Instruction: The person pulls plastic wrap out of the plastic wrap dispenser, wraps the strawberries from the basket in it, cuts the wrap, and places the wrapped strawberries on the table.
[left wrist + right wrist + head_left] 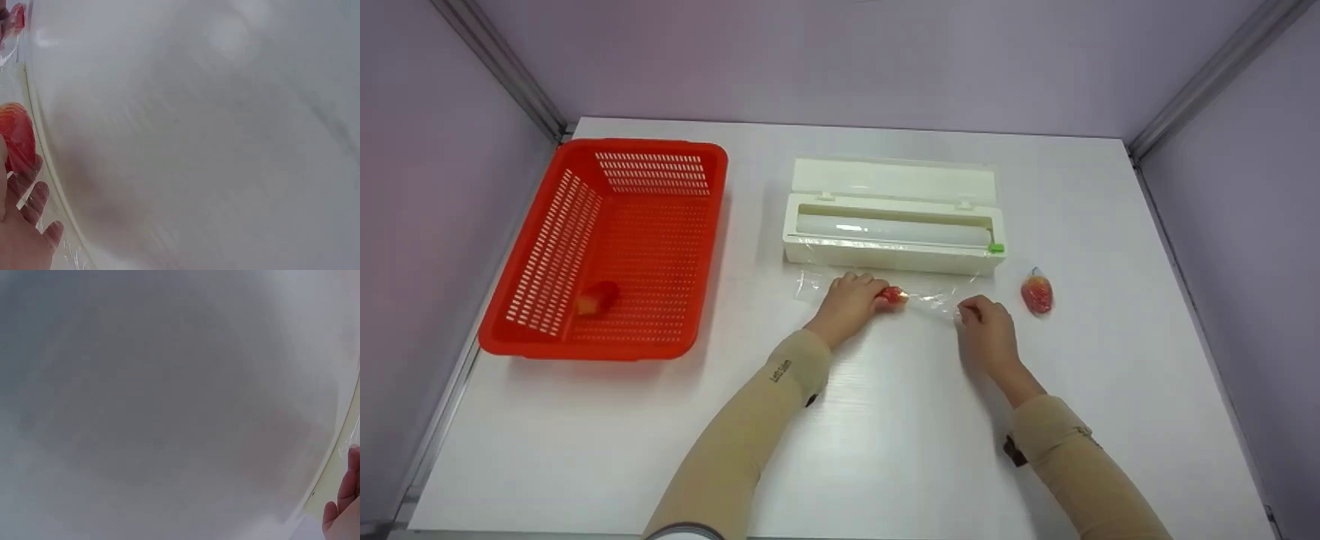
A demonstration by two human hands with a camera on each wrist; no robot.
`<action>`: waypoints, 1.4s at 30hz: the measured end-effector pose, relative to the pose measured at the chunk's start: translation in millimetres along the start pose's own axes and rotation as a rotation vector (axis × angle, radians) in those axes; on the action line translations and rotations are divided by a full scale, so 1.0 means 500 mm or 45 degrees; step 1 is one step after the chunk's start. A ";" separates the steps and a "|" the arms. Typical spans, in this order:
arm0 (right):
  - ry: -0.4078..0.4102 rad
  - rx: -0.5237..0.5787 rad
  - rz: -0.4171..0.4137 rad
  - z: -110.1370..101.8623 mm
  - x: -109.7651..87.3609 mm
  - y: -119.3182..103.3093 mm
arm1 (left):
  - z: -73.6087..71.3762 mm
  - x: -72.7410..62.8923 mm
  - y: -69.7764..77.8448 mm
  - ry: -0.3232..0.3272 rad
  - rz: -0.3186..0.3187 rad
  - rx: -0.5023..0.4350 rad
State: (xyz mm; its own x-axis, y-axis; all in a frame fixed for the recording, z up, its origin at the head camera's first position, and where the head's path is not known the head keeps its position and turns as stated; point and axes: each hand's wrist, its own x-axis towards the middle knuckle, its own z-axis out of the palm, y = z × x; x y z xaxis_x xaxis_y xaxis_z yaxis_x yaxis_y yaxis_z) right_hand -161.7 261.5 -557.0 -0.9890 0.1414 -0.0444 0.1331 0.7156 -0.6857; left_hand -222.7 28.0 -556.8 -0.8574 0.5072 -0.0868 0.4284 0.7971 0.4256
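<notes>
My left hand point(847, 309) holds a red, yellow-ended strawberry point(894, 295) between thumb and fingers, just in front of the film dispenser. Clear plastic film point(934, 302) lies around the fruit and stretches to both sides. At the film's right end, my right hand point(991, 335) pinches it with fingertips and thumb. In the left wrist view the strawberry point(19, 138) shows under shiny film at the left edge, thumb against it. The right wrist view catches only some right-hand fingers point(350, 481) with film at their tips. A second strawberry point(1037, 292) lies right of my right hand, apparently wrapped.
The white film dispenser point(894, 259) stands behind my hands, lid point(894, 180) raised, a film roll point(892, 227) inside and a green slider point(996, 247) at its right end. A red basket point(709, 247) at left contains a small red-and-orange piece point(598, 298). Walls enclose the table.
</notes>
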 end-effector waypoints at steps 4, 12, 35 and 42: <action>0.028 0.090 0.159 -0.002 0.015 0.004 | -0.005 0.001 -0.002 0.005 0.043 -0.007; 0.116 -0.098 0.288 -0.013 0.036 0.022 | -0.009 0.007 -0.005 -0.026 0.003 -0.073; 0.336 -0.819 -1.210 0.119 0.049 -0.099 | -0.008 0.018 -0.003 -0.068 -0.064 -0.120; 0.241 -0.843 -1.205 0.114 0.050 -0.103 | -0.023 -0.005 -0.016 0.112 -0.126 -0.223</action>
State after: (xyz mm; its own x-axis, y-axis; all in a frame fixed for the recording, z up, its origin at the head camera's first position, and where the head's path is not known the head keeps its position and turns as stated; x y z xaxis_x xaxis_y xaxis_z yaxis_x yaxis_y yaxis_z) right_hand -197.0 189.4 -564.3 -0.6936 -0.5790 0.4286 -0.5880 0.7988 0.1275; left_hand -227.2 16.5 -549.9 -0.9176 0.3929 -0.0602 0.2916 0.7685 0.5696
